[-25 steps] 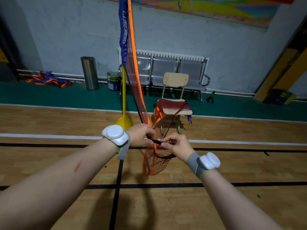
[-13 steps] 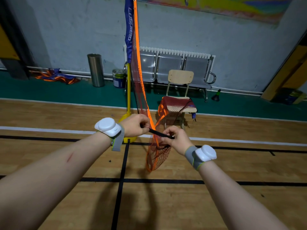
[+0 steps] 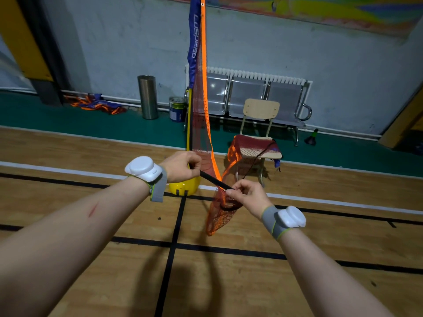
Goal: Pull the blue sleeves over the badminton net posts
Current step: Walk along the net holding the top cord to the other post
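A blue sleeve [image 3: 194, 40] with white lettering covers the upper part of a yellow net post [image 3: 189, 124], which stands on a rounded yellow base [image 3: 184, 186]. An orange-edged red net [image 3: 202, 106] hangs from the post and bunches below my hands. My left hand [image 3: 183, 167] grips one end of a black strap [image 3: 214, 181] beside the net. My right hand [image 3: 248, 195] pinches the strap's other end, with bunched netting hanging under it. More net [image 3: 249, 147] is draped over a chair.
A wooden chair [image 3: 261, 124] stands behind the net, and a metal bench [image 3: 256, 97] lines the wall. A steel bin [image 3: 148, 97] and a paint can [image 3: 176, 109] stand left of the post. Folded nets [image 3: 96, 105] lie by the wall. Black lines cross the wood floor.
Both hands have risen slightly and drawn apart, stretching the black strap between them. The view has shifted, so the post and chair sit further right in frame.
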The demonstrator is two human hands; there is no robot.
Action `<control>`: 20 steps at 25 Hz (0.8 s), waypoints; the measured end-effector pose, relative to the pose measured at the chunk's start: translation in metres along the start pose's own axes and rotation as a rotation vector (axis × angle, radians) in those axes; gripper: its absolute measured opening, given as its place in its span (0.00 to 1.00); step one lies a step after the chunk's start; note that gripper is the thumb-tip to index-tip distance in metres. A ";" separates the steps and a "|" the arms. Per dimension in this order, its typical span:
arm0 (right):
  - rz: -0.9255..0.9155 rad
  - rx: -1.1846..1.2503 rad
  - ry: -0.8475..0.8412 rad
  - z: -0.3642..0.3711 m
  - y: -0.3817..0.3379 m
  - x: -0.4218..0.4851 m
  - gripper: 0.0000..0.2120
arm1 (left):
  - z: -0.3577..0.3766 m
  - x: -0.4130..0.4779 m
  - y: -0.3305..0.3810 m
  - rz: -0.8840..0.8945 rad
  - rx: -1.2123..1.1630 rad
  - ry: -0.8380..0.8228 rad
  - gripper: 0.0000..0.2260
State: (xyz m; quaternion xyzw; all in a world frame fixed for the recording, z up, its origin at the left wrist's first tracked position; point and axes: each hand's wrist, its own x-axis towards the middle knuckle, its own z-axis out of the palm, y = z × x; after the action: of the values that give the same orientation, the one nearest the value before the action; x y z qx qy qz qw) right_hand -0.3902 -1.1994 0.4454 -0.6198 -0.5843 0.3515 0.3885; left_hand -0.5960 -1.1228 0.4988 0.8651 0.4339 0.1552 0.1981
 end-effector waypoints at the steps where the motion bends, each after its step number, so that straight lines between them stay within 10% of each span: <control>1: -0.005 0.006 -0.016 0.000 0.001 -0.004 0.12 | 0.002 -0.004 -0.001 -0.008 0.005 0.007 0.04; 20: -0.091 0.056 0.071 0.044 -0.047 -0.044 0.08 | 0.002 -0.025 -0.003 0.168 0.097 -0.160 0.13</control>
State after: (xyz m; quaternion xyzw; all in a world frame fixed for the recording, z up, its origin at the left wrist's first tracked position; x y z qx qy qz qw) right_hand -0.4539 -1.2396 0.4665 -0.5936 -0.5878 0.3275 0.4415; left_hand -0.6111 -1.1418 0.4936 0.9165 0.3499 0.0807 0.1764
